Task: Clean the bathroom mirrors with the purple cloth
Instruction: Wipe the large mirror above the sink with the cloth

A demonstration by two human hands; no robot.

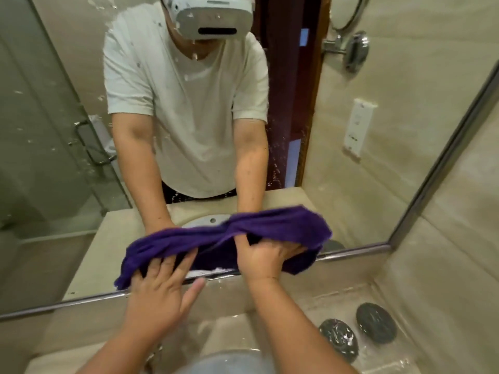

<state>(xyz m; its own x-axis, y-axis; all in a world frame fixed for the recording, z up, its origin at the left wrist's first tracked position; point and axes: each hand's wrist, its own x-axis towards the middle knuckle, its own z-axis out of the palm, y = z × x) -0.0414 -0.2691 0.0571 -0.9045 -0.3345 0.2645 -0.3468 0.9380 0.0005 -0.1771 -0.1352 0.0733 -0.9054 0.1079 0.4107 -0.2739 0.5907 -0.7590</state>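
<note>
The left hand (162,288) presses flat, right hand (266,256) grips bunched purple cloth (167,244) against mirror (351,184).

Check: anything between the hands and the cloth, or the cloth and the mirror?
Nothing visible. The left hand and right hand are both on the cloth, and the cloth is pressed against the mirror near its bottom edge.

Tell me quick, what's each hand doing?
Left hand: open, flat fingers pressing the purple cloth on the mirror.
Right hand: gripping the purple cloth.
</note>
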